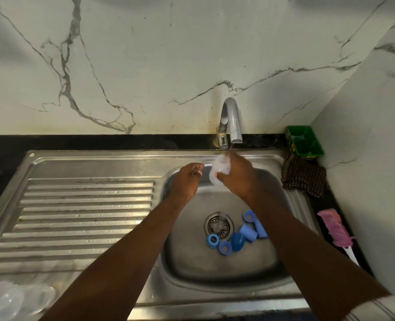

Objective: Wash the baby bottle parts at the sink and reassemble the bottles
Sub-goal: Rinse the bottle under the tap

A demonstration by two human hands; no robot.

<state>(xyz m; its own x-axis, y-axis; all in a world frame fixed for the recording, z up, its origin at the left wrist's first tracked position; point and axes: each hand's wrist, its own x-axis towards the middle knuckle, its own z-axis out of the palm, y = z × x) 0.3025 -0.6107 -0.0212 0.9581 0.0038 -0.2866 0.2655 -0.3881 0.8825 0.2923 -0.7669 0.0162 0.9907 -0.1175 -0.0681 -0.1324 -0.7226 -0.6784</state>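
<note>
Head view: right hand (pixel 235 178) around bottle (pixel 218 166), left hand (pixel 187 180) clenched, blue parts (pixel 237 241) near drain (pixel 219 225)

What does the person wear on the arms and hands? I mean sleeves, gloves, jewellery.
Both forearms are bare, and neither the left hand nor the right hand shows a glove, ring or watch. White fabric with thin grey stripes shows by the right upper arm, perhaps a sleeve edge.
</note>
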